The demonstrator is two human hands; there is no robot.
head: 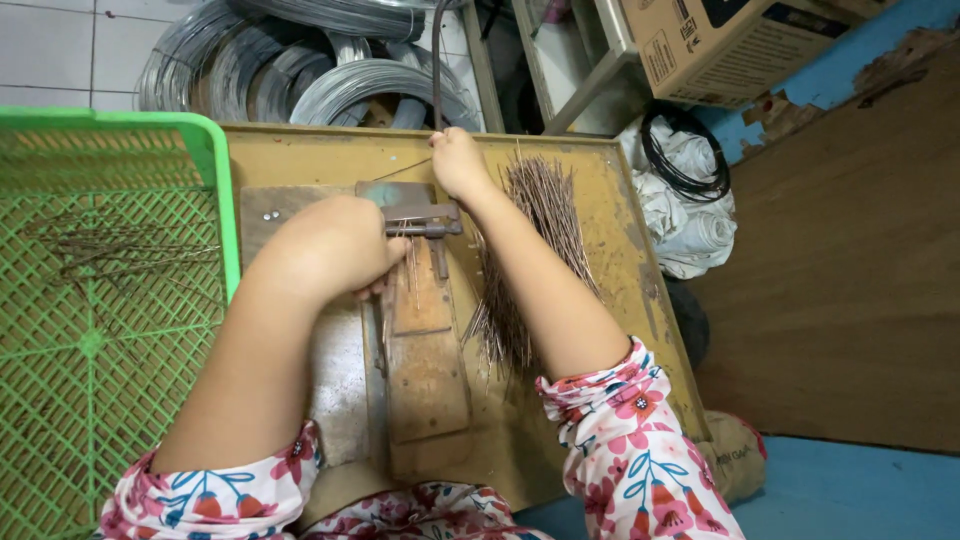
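A green plastic crate (120, 300) is sitting at the far left, with a few bent wire pieces (120, 250) lying on its mesh floor. Just beside it, a yellowish wooden work board (620, 230) is carrying a worn metal bending jig (420, 215) bolted at its middle. The left hand (335, 245) is curling into a loose fist at the jig, pinching a few thin straight wires (413, 265) that are resting across the jig's wooden block (420, 300). The right hand (458, 162) is reaching farther up the board and gripping the dark lever handle (437, 70) that is rising from the jig, fingers wrapped around it. To the right of that forearm, a thick bundle of cut wire lengths (535, 240) is lying fanned on the board. Beyond the board's far edge, coils of grey wire (300, 70) are resting on the tiled floor, and at the right a cardboard box (730, 40) and white bundled cloth (690, 220) are sitting against a blue wall.
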